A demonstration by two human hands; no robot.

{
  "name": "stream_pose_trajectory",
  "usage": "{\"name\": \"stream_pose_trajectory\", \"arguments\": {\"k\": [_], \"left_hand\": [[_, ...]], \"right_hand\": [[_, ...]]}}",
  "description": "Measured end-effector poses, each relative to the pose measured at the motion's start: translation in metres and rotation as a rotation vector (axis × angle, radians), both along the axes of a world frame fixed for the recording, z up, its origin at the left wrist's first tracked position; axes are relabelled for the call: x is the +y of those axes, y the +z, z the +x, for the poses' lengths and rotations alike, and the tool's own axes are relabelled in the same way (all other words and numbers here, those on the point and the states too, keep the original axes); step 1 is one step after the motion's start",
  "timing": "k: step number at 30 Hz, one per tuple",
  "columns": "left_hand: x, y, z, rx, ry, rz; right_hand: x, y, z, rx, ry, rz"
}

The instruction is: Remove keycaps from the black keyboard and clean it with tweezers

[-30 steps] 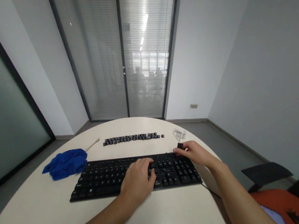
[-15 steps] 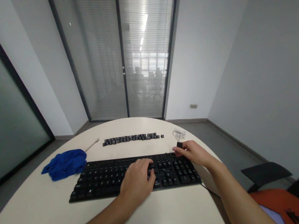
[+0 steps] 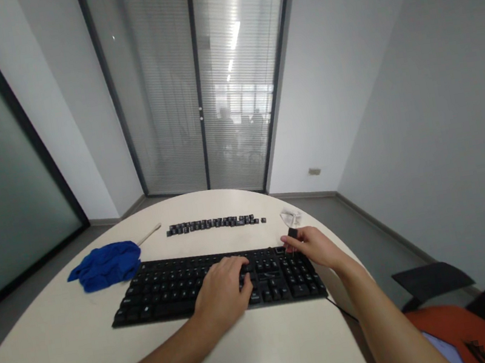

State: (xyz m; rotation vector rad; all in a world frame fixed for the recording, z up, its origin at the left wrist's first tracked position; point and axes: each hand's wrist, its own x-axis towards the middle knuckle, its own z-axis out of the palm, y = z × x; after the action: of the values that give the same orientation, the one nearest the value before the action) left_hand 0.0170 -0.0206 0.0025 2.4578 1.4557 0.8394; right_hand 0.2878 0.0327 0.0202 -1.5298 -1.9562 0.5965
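A black keyboard point(image 3: 171, 288) lies across the table in front of me. Spread over its middle right part is my left hand point(image 3: 223, 286), open, its fingers resting on the keys with the thumb apart. My right hand point(image 3: 310, 245) is closed in a pinch above the number pad's top edge. Between its thumb and fingers is a keycap puller point(image 3: 292, 233), with a black block handle on top and thin wires faintly visible below. What the wires touch is too small to make out. Loose black keycaps point(image 3: 212, 224) stand in rows behind the keyboard.
A blue cloth point(image 3: 106, 265) lies left of the keyboard, beside a thin light stick point(image 3: 149, 233). A crumpled clear plastic bag point(image 3: 291, 218) sits near the table's right edge. The keyboard cable point(image 3: 342, 309) runs off the right side, near an orange chair point(image 3: 449, 320).
My right hand and the keycap puller have risen very slightly and shifted a touch to the right. The left hand stays in place on the keyboard.
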Motion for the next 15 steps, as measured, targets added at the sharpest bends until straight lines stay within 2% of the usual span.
{"name": "stream_pose_trajectory", "arguments": {"k": [8, 15], "left_hand": [[-0.0005, 0.0017, 0.0002, 0.012, 0.002, -0.005], [0.0009, -0.0013, 0.0001, 0.005, -0.003, 0.003]], "right_hand": [[-0.0011, -0.0001, 0.0006, 0.043, 0.026, 0.042], [0.0023, -0.0015, -0.0042, 0.099, -0.052, 0.062]]}}
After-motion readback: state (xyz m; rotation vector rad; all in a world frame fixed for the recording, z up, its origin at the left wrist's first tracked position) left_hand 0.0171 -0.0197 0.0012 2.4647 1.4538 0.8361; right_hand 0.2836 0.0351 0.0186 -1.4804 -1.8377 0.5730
